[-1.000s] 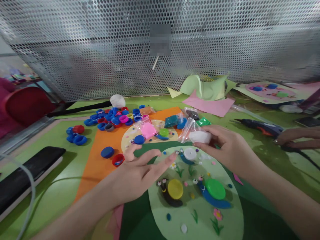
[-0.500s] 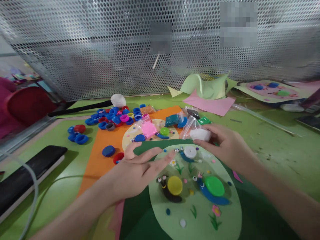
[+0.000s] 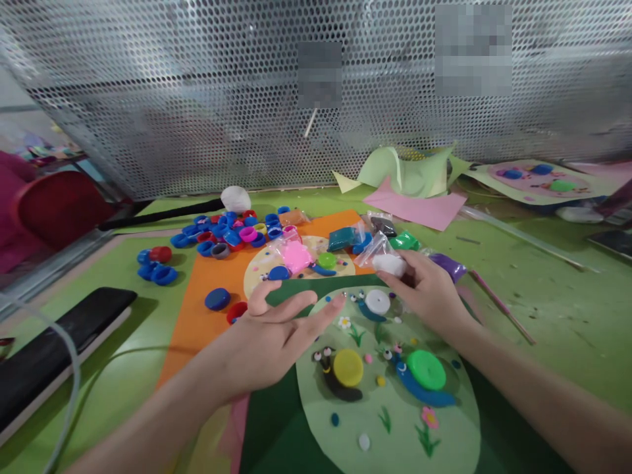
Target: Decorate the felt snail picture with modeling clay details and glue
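Note:
A pale green oval card (image 3: 444, 434) lies in front of me, decorated with clay snails that have a yellow cap (image 3: 347, 367), a green cap (image 3: 426, 369) and a white cap (image 3: 378, 301) as shells. My left hand (image 3: 276, 336) rests flat with fingers stretched out, its fingertips touching the card's upper left edge. My right hand (image 3: 428, 289) is closed round a clear plastic bag of white clay (image 3: 388, 262), just above the card's top edge.
Several loose bottle caps (image 3: 232, 232) lie on an orange sheet (image 3: 207, 316) at the back left, with more clay bags (image 3: 345, 237) nearby. A black phone (image 3: 54, 342) lies left. Paper scraps (image 3: 409, 191), a purple bag (image 3: 447, 265) and a thin stick (image 3: 501, 306) lie right. A perforated metal screen (image 3: 197, 99) stands behind.
The other person's hand and the glue gun at the far right are gone. My right hand with the white clay bag shifted slightly left, uncovering a purple bag. My left hand stayed.

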Available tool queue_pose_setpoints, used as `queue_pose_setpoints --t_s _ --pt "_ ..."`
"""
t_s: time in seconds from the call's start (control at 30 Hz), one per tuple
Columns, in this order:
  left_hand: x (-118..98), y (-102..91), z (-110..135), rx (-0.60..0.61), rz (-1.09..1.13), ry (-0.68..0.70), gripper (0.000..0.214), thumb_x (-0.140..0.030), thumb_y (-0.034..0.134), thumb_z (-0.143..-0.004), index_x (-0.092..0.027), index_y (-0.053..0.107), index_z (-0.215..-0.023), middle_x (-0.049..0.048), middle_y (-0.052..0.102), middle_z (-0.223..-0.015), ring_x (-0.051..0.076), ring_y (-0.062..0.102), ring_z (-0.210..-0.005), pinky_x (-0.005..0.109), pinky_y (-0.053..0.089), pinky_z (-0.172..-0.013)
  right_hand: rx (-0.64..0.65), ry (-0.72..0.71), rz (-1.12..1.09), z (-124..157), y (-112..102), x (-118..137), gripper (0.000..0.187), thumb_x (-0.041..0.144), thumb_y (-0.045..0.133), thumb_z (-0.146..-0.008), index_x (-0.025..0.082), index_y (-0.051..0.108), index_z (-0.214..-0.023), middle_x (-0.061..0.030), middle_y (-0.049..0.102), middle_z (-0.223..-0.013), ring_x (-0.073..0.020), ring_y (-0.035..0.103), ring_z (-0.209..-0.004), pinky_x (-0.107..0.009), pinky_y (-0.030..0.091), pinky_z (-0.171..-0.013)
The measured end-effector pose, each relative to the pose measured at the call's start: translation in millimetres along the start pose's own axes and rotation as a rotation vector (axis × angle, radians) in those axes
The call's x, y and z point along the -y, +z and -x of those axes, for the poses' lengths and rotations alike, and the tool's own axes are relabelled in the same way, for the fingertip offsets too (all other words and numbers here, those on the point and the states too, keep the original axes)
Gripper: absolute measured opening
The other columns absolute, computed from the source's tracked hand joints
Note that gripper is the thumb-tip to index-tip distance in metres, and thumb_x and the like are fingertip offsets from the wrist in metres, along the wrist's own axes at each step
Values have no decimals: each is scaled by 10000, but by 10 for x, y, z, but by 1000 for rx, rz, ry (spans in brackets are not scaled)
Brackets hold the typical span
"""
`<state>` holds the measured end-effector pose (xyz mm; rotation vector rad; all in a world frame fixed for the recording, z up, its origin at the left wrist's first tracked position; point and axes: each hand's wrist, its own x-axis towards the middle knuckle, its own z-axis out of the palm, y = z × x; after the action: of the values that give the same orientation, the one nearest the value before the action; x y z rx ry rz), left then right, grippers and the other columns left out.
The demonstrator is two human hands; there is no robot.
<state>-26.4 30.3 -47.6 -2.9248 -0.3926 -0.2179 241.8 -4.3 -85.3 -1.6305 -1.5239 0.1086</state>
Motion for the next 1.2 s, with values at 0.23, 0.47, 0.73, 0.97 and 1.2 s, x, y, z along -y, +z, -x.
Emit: queue_pose_setpoints --t_s 0.23,0.47,0.73,0.97,1.2 --pt "12 -4 -18 -53 -13 5 652 37 196 -890 -81 -150 -1430 68 683 -858 208 511 -1103 432 348 -982 3 19 24 -18 -4 -11 268 404 586 -754 170 606 -882 -51 630 -758 -156 529 -563 -286 430 -517" --pt "3 -51 -73 -99 30 -38 661 -12 183 -893 -76 -234 -1403 71 672 -783 246 590 -870 383 504 -688 11 32 34 -24 -9 0 275 407 591 -748 162 611 -871 -44 615 -726 -144 498 -534 -277 411 -503" --pt "41 -53 -43 -76 28 -39 744 18 238 -823 -45 -230 -1399 73 685 -790 240 599 -890 430 496 -778 21 64 38 -41 -24 24 285 416 587 -735 163 617 -861 -43 607 -710 -145 490 -521 -279 397 -495" --pt "77 -80 -9 -118 44 -28 763 2 269 -822 -63 -214 -1409 71 714 -856 247 601 -958 408 454 -822 46 114 28 -40 -52 52 286 426 590 -736 166 611 -854 -33 598 -668 -146 477 -503 -271 369 -465" --pt "74 -132 -14 -189 147 -164 781 -6 297 -841 -118 -226 -1409 -22 739 -783 225 619 -846 445 373 -879 30 161 -22 -61 -124 91 271 453 590 -760 187 590 -811 -21 586 -674 -155 499 -533 -276 389 -481"
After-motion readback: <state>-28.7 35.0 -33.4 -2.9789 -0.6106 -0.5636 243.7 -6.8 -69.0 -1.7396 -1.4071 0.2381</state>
